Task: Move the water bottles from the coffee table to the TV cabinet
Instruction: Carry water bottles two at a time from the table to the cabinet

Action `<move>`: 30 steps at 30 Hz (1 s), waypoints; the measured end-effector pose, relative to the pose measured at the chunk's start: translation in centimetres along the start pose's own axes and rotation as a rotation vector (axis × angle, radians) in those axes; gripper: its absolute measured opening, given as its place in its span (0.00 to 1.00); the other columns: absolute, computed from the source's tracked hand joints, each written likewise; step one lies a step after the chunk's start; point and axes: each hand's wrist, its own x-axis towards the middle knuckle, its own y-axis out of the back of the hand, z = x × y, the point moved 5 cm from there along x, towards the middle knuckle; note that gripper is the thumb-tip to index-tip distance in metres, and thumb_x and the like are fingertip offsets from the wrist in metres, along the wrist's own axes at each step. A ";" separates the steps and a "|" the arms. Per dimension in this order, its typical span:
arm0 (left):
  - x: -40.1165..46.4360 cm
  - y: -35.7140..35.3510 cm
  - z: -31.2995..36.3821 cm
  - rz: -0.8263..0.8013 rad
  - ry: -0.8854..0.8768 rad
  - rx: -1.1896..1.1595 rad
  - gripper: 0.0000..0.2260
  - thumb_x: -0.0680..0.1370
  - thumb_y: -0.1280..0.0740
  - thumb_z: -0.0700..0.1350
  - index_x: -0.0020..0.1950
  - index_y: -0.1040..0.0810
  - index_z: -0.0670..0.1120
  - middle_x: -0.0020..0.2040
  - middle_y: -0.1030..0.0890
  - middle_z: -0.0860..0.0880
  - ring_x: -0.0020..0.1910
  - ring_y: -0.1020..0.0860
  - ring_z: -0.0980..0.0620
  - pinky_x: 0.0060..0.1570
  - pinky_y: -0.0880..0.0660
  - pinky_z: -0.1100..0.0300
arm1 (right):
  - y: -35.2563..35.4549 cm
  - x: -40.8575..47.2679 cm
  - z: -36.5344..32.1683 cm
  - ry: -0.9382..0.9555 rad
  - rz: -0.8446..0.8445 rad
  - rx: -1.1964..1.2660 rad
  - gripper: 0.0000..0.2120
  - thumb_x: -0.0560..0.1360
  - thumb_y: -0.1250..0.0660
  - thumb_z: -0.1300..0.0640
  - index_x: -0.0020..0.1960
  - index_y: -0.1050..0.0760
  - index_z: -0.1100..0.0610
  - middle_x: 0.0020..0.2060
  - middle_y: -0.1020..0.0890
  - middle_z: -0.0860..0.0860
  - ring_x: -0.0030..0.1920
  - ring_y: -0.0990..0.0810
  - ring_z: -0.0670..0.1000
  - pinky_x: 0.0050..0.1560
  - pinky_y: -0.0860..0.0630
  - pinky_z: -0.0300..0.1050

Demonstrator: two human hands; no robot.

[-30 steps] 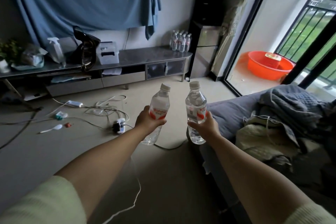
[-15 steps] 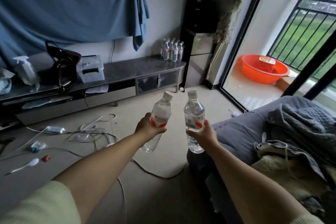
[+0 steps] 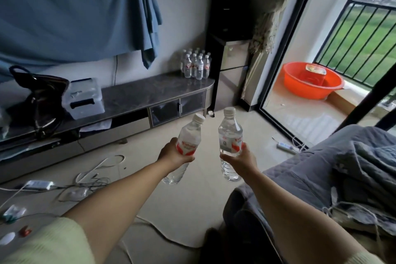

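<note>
My left hand (image 3: pixel 174 154) grips a clear water bottle (image 3: pixel 188 135) with a red-and-white label, tilted to the right, white cap up. My right hand (image 3: pixel 241 159) grips a second water bottle (image 3: pixel 230 133), held nearly upright. Both are held out in front of me above the floor. The dark marble-topped TV cabinet (image 3: pixel 150 90) runs along the far wall. Several water bottles (image 3: pixel 196 65) stand grouped on its right end. The coffee table is out of view.
A black bag (image 3: pixel 40 94) and a clear plastic box (image 3: pixel 83 97) sit on the cabinet's left part. Cables and a power strip (image 3: pixel 40 184) litter the floor at left. A grey-covered sofa (image 3: pixel 321 178) is at right. A black cabinet (image 3: pixel 227 34) stands beside the balcony door.
The view has moved closer to the TV cabinet and swung right. Both hands keep holding their bottles out in front, in the same grip.
</note>
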 end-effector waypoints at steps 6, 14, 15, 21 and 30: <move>10.7 -0.4 3.6 0.021 0.022 -0.016 0.28 0.63 0.23 0.54 0.59 0.29 0.51 0.52 0.20 0.51 0.48 0.22 0.50 0.43 0.30 0.60 | 0.5 12.0 -1.6 -0.006 -0.039 -0.038 0.27 0.65 0.21 0.51 0.59 0.29 0.55 0.53 0.19 0.53 0.52 0.21 0.55 0.50 0.27 0.44; 23.3 -0.8 7.4 0.044 0.082 -0.086 0.30 0.64 0.22 0.52 0.62 0.29 0.48 0.54 0.20 0.49 0.52 0.22 0.48 0.51 0.25 0.55 | 0.8 26.2 -4.5 -0.010 -0.051 -0.060 0.29 0.65 0.21 0.51 0.60 0.29 0.56 0.54 0.19 0.53 0.53 0.21 0.55 0.49 0.28 0.44; 24.9 -0.8 7.4 0.043 0.088 -0.089 0.30 0.64 0.22 0.52 0.62 0.29 0.49 0.54 0.20 0.50 0.52 0.22 0.48 0.51 0.25 0.55 | 0.3 27.8 -4.7 -0.016 -0.063 -0.063 0.28 0.65 0.21 0.51 0.60 0.29 0.56 0.53 0.19 0.53 0.53 0.21 0.55 0.49 0.28 0.43; 33.4 0.5 6.2 0.036 0.144 -0.130 0.27 0.63 0.21 0.50 0.58 0.28 0.50 0.52 0.20 0.50 0.51 0.21 0.48 0.54 0.24 0.53 | -4.0 35.7 -6.8 -0.032 -0.098 -0.068 0.28 0.64 0.21 0.52 0.59 0.29 0.55 0.52 0.18 0.53 0.51 0.21 0.54 0.49 0.26 0.45; 51.2 6.9 5.2 0.011 0.180 -0.281 0.25 0.64 0.20 0.42 0.58 0.26 0.45 0.51 0.19 0.48 0.53 0.20 0.46 0.50 0.24 0.59 | -12.7 49.9 -14.8 -0.053 -0.132 0.015 0.28 0.65 0.21 0.57 0.61 0.29 0.56 0.52 0.18 0.54 0.52 0.19 0.55 0.57 0.23 0.56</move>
